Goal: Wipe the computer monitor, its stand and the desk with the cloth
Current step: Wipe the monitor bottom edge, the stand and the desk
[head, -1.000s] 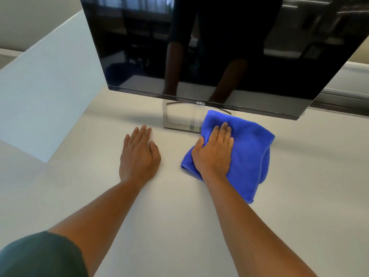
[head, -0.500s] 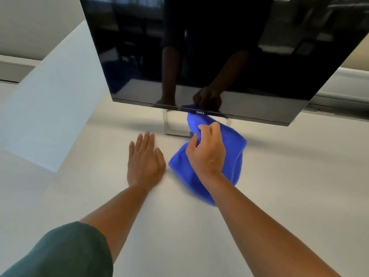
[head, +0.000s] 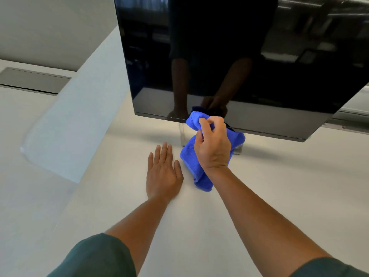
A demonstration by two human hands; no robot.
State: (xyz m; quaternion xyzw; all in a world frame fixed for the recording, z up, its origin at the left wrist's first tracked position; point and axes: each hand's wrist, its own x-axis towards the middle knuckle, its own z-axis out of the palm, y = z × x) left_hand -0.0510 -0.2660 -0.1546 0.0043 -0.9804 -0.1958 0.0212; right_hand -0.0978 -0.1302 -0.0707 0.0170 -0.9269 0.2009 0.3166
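Nearest: both my forearms run up from the bottom edge, dark green sleeve on the left arm, a matching cuff at the bottom right corner

Left hand lies flat, palm down, on the desk; fingers straight and close together, pointing toward the monitor, holding nothing

Right hand is just beside it on the right and further forward, raised off the desk. Fingers and thumb are curled round the blue cloth, bunching its upper part, so this hand is gripping the cloth

The cloth hangs from that grip: its top fold sits at the bottom edge of the monitor, at or against the bezel, can't tell if it's actually touching. Its lower end drapes down to the desk surface just right of my left hand

The stand is directly behind the cloth and mostly hidden by it; only a pale strip on the left and a corner on the right show

The monitor screen is black and glossy, tilted in view, reflecting my arms, the right hand and the cloth

Far left: a white partition panel rises slanted from the desk, with a grey recessed strip beyond it
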